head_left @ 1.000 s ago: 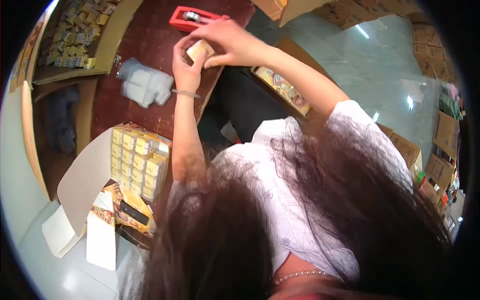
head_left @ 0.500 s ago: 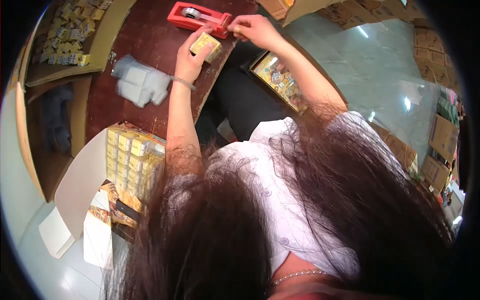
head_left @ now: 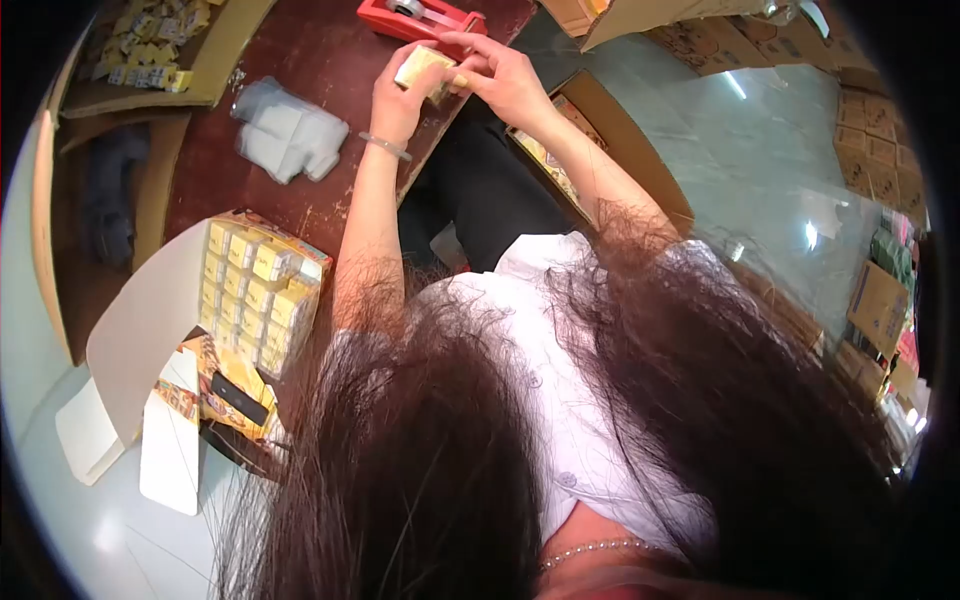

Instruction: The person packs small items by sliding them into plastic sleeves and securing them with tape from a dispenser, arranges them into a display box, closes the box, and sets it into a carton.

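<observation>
My left hand is closed round a small yellow-and-white box, with the thumb along its near side. At the box's right edge, the thumb and fingers of my right hand are closed against it. Whether a strip of tape lies between those fingers is too small to tell. Just beyond both hands stands a red tape dispenser with a roll in it, partly cut off by the view's top edge. To the left of my left wrist, a heap of clear plastic pieces lies on the dark red table.
An open display carton at lower left holds stacked small yellow boxes, with a black object below. More small boxes fill a carton at upper left. By my right forearm is an open carton. Cartons line the right.
My right hand has come away from the tape dispenser's cutting end to the small box in my left hand. The view has shifted slightly, moving the dispenser towards the top edge.
</observation>
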The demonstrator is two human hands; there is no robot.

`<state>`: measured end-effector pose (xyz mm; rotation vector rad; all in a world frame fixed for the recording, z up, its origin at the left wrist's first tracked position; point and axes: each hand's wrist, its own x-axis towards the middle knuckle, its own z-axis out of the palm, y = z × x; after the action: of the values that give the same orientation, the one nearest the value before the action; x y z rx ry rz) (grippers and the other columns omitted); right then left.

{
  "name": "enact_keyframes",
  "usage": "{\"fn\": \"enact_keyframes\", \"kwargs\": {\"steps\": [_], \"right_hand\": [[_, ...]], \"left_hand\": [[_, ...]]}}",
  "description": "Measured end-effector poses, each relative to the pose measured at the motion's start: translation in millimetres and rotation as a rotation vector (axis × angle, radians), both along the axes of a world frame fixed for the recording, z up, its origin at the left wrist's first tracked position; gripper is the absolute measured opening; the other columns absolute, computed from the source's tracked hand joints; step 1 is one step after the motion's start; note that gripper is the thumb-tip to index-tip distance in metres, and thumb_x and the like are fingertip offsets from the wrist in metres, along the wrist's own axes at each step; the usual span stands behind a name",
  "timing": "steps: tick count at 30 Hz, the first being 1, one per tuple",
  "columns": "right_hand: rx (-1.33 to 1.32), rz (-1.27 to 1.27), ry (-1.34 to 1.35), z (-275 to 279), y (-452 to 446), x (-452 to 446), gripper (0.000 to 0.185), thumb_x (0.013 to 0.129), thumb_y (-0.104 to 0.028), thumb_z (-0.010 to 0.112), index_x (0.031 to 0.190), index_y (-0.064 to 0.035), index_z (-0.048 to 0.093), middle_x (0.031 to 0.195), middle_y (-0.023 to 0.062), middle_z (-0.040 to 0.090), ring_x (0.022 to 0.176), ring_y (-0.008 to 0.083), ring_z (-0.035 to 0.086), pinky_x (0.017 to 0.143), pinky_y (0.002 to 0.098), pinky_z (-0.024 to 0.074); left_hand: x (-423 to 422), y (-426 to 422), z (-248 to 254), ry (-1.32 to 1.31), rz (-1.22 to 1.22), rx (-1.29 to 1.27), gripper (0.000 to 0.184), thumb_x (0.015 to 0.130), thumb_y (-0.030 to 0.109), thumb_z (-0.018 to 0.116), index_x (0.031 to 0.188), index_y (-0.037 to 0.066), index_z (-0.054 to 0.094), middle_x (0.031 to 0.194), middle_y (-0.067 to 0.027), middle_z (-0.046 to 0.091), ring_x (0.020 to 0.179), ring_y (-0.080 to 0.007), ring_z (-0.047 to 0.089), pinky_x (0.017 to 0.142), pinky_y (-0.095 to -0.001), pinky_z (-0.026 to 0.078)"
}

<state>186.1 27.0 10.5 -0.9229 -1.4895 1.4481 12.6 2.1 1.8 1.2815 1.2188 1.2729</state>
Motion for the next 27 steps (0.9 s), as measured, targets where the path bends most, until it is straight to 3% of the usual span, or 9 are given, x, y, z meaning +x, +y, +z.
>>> {"fn": "enact_keyframes", "kwargs": {"steps": [5, 7, 9, 13, 15, 17, 21, 25, 27], "right_hand": [[0.311, -0.106, -0.461, -8, -19, 2, 0.054, 0.084, -0.023, 0.078, 0.134, -0.0126, 0.059, 0.074, 0.0045, 0.067, 0.068, 0.0170, 0.065, 0.065, 0.0302, 0.0515], [0.784, -0.137, -0.572, -10, -44, 7, 0.064, 0.077, -0.024, 0.082, 0.136, -0.0178, 0.058, 0.114, 0.0091, 0.062, 0.106, 0.0280, 0.057, 0.088, 0.0394, 0.0478], [1.044, 0.049, -0.599, 1, -69, 2, 0.073, 0.071, -0.014, 0.084, 0.137, -0.0185, 0.055, 0.140, 0.0136, 0.047, 0.119, 0.0361, 0.051, 0.097, 0.0464, 0.0442], [0.724, 0.504, -0.331, 36, -113, -19, 0.065, 0.072, -0.001, 0.078, 0.132, -0.0072, 0.053, 0.135, 0.0167, 0.050, 0.122, 0.0359, 0.053, 0.101, 0.0421, 0.0473], [0.231, 0.755, -0.267, 66, -122, -31, 0.059, 0.075, -0.005, 0.075, 0.130, -0.0049, 0.053, 0.127, 0.0154, 0.058, 0.116, 0.0304, 0.060, 0.098, 0.0375, 0.0485], [0.258, 0.916, -0.424, 87, -132, -52, 0.055, 0.078, -0.012, 0.075, 0.128, -0.0049, 0.053, 0.120, 0.0141, 0.061, 0.109, 0.0272, 0.064, 0.095, 0.0351, 0.0500], [0.283, 1.290, -0.227, 116, -158, -104, 0.056, 0.082, -0.028, 0.078, 0.130, -0.0090, 0.056, 0.124, 0.0131, 0.061, 0.112, 0.0302, 0.060, 0.092, 0.0381, 0.0508], [1.225, 0.615, -0.218, 55, -155, -207, 0.058, 0.081, -0.036, 0.076, 0.131, -0.0138, 0.059, 0.140, 0.0103, 0.050, 0.133, 0.0302, 0.044, 0.109, 0.0473, 0.0373], [1.298, 0.637, -0.271, 46, -170, -226, 0.059, 0.077, -0.034, 0.078, 0.130, -0.0170, 0.060, 0.145, 0.0072, 0.045, 0.139, 0.0274, 0.037, 0.115, 0.0529, 0.0258]], "left_hand": [[4, -3, -3, -0.430, 0.147, -0.089, 0.024, 0.094, 0.014, 0.062, 0.115, 0.004, 0.065, 0.104, -0.0049, 0.067, 0.095, -0.0136, 0.064, 0.082, -0.0285, 0.052], [9, -24, 3, -0.814, 0.348, -0.154, 0.022, 0.096, 0.023, 0.058, 0.109, 0.006, 0.062, 0.102, -0.0093, 0.066, 0.092, -0.0222, 0.065, 0.084, -0.0373, 0.054], [-6, -55, -34, -1.310, 0.135, -0.342, 0.034, 0.101, 0.032, 0.046, 0.113, 0.005, 0.061, 0.110, -0.0113, 0.066, 0.106, -0.0271, 0.062, 0.101, -0.0438, 0.045], [-11, -172, 5, -1.457, 0.006, -0.305, 0.045, 0.106, 0.039, 0.036, 0.132, 0.005, 0.050, 0.127, -0.0126, 0.059, 0.118, -0.0263, 0.056, 0.105, -0.0437, 0.043], [-12, -222, 23, -0.722, 0.499, -0.273, 0.040, 0.104, 0.025, 0.043, 0.140, 0.006, 0.043, 0.132, -0.0114, 0.056, 0.121, -0.0235, 0.054, 0.102, -0.0437, 0.044], [-31, -277, 50, 0.063, 0.387, -0.038, 0.075, 0.083, 0.011, 0.074, 0.147, 0.005, 0.036, 0.137, -0.0137, 0.053, 0.128, -0.0240, 0.051, 0.106, -0.0370, 0.042], [-47, -347, 76, 0.113, 0.386, -0.233, 0.069, 0.079, 0.012, 0.080, 0.138, 0.003, 0.045, 0.131, -0.0135, 0.056, 0.122, -0.0198, 0.055, 0.103, -0.0335, 0.044], [-85, -374, 55, -0.050, 0.742, -0.083, 0.057, 0.079, 0.002, 0.078, 0.128, 0.000, 0.048, 0.122, -0.0102, 0.059, 0.113, -0.0175, 0.058, 0.098, -0.0333, 0.048], [-106, -376, 68, -0.074, 0.844, 0.055, 0.056, 0.082, -0.003, 0.073, 0.130, -0.002, 0.044, 0.124, -0.0108, 0.057, 0.113, -0.0192, 0.058, 0.100, -0.0341, 0.048]]}}
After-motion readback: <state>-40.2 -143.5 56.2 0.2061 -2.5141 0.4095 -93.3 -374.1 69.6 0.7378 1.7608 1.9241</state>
